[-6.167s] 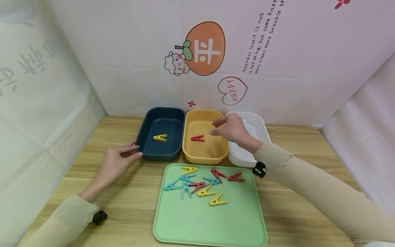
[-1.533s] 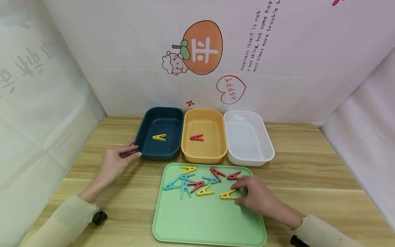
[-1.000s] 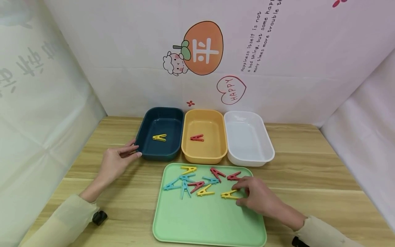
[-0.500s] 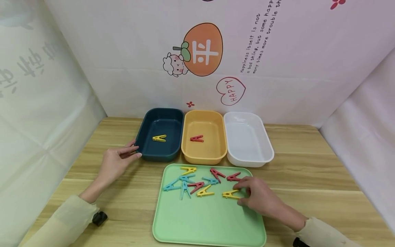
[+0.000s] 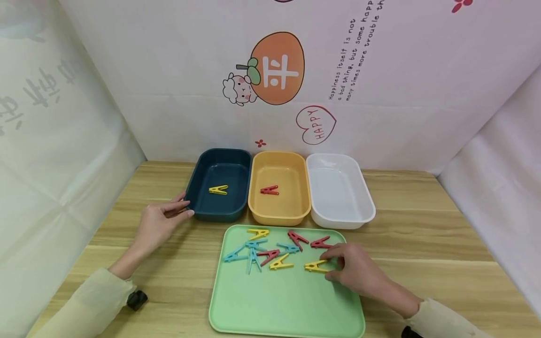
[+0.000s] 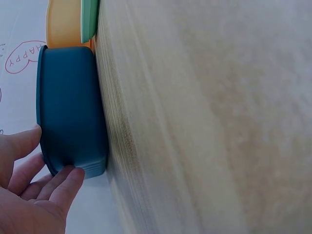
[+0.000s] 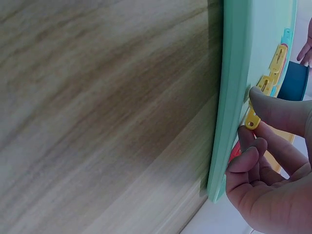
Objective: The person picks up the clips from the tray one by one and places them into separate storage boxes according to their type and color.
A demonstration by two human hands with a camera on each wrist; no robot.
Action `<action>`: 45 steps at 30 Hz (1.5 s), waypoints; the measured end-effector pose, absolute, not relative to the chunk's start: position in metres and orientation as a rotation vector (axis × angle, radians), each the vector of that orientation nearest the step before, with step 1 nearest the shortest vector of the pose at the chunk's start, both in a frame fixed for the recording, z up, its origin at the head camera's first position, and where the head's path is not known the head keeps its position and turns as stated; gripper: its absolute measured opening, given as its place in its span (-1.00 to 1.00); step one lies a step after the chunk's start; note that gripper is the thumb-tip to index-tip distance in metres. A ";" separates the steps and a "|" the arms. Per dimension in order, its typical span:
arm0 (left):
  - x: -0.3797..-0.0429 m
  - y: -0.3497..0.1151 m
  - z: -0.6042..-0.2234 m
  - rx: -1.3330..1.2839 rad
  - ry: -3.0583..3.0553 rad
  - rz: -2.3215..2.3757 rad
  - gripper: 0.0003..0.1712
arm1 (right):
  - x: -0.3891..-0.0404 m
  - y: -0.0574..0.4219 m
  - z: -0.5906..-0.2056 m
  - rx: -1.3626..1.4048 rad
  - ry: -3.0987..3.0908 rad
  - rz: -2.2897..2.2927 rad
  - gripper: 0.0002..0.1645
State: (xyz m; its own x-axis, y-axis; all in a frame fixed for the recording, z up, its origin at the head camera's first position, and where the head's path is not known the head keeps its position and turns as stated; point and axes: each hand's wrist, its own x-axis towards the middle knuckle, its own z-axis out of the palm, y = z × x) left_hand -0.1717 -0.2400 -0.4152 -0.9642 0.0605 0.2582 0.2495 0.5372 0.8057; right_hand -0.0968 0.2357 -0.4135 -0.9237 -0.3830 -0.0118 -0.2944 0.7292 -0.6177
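On the right part of the green tray [image 5: 287, 300], my right hand [image 5: 357, 270] pinches the spread legs of a yellow clothespin [image 5: 313, 266] between thumb and fingers. The right wrist view shows the thumb on one leg of that yellow clothespin [image 7: 252, 118] and the fingertips at the other. My left hand [image 5: 158, 223] touches the near left corner of the dark blue container [image 5: 217, 217] with thumb and fingertips, fingers fairly straight. In the left wrist view its thumb meets the rim of the blue container [image 6: 73, 97], the other fingers against the end wall.
Several blue, red and yellow clothespins lie at the tray's back, among them a red clothespin [image 5: 321, 242] close to my right fingers. Beside the blue container, holding one yellow clothespin [image 5: 218, 189], stand a yellow container [image 5: 280, 219] with a red clothespin [image 5: 269, 189] and a white container [image 5: 343, 224].
My right hand has come from above the yellow container down to the tray and taken hold of a yellow clothespin, which has shifted slightly right and back. My left hand stays at the blue container.
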 end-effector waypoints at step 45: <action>-0.171 -0.238 -0.416 -0.269 -2.578 -1.371 -0.59 | -0.097 0.237 -0.413 -0.545 2.804 -0.982 -0.59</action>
